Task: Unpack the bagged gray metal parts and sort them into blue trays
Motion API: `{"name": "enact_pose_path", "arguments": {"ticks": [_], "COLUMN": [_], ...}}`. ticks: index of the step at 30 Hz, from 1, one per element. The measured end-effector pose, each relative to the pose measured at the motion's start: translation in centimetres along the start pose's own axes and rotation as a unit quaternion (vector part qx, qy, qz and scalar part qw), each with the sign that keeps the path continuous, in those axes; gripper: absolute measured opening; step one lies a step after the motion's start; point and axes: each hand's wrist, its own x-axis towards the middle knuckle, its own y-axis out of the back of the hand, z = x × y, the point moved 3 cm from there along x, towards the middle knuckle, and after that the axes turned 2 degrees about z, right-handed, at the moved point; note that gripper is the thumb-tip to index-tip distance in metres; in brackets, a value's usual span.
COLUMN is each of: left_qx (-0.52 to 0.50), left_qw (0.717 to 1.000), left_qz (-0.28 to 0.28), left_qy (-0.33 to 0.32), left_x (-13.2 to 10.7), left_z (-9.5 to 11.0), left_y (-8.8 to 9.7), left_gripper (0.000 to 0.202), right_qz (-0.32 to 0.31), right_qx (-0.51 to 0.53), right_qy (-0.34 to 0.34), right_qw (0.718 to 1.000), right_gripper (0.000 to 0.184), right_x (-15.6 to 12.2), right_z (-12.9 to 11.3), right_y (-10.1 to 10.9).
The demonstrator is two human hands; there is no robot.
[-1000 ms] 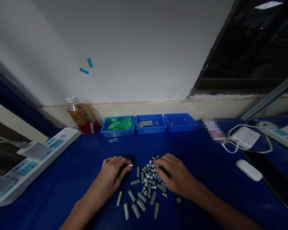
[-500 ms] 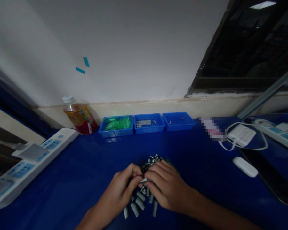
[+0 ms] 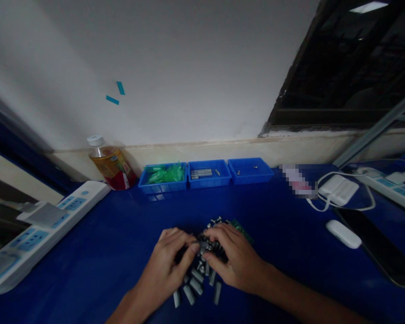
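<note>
My left hand (image 3: 173, 254) is closed in a pinch, thumb against fingers, on a small grey metal spacer (image 3: 203, 246) that points to the right. Facing it, my right hand (image 3: 238, 258) has its thumb and index finger apart around the free end, and I see nothing gripped there. Under and between the hands lies a pile of loose screws (image 3: 201, 268), partly hidden by my fingers. Several grey metal spacers (image 3: 189, 294) are spread in front of the pile. Behind my right hand a green piece (image 3: 242, 228) shows only in part.
Along the wall stand three blue trays: one with green plastic pieces (image 3: 167, 174), one with metal cylinders (image 3: 202, 172), one with a couple of screws (image 3: 251, 170). A bottle (image 3: 113, 166) and power strip (image 3: 37, 234) are left; a white case (image 3: 344, 234) and phone (image 3: 381, 252) right.
My right thumb and index finger have spread apart; they were pressed together near the left fingertips on a small piece. The left hand stays nearly in place, still pinching.
</note>
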Motion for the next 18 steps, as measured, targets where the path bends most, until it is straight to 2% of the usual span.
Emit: {"name": "enact_pose_path", "arguments": {"ticks": [4,6,8,10,12,13,15,18], "left_qx": [0.004,0.015,0.033,0.055,0.086,0.103,0.129,0.136], "left_qw": [1.000,0.999,0.997,0.995,0.990,0.986,0.976,0.969], "left_qz": [-0.024,-0.045,-0.058,-0.069,-0.094,-0.113,-0.151,-0.179], "left_qy": [0.007,0.017,0.034,0.050,0.064,0.072,0.087,0.102], "left_x": [-0.1,-0.1,0.0,0.1,0.0,-0.1,-0.3,-0.5], "left_z": [-0.1,-0.2,-0.6,-1.0,-1.5,-1.8,-2.1,-2.1], "left_y": [-0.3,-0.2,0.2,0.9,1.7,1.9,2.1,1.8], "left_gripper": [0.025,0.025,0.022,0.019,0.018,0.017,0.018,0.013], "right_qz": [-0.006,-0.015,-0.001,0.040,0.050,0.033,-0.040,-0.160], "right_qx": [-0.086,-0.135,-0.182,-0.226,-0.276,-0.292,-0.312,-0.311], "right_qy": [0.080,0.106,0.094,0.051,0.001,-0.018,-0.056,-0.105], "right_qw": [0.993,0.985,0.979,0.972,0.960,0.956,0.948,0.931], "right_gripper": [0.009,0.010,0.014,0.018,0.020,0.021,0.022,0.022], "right_x": [0.3,1.1,2.6,4.9,7.9,9.4,12.5,16.2], "right_z": [-0.3,0.3,1.7,3.8,6.1,7.2,9.0,10.8], "right_y": [0.1,0.9,2.7,5.1,7.1,7.7,7.8,6.1]}}
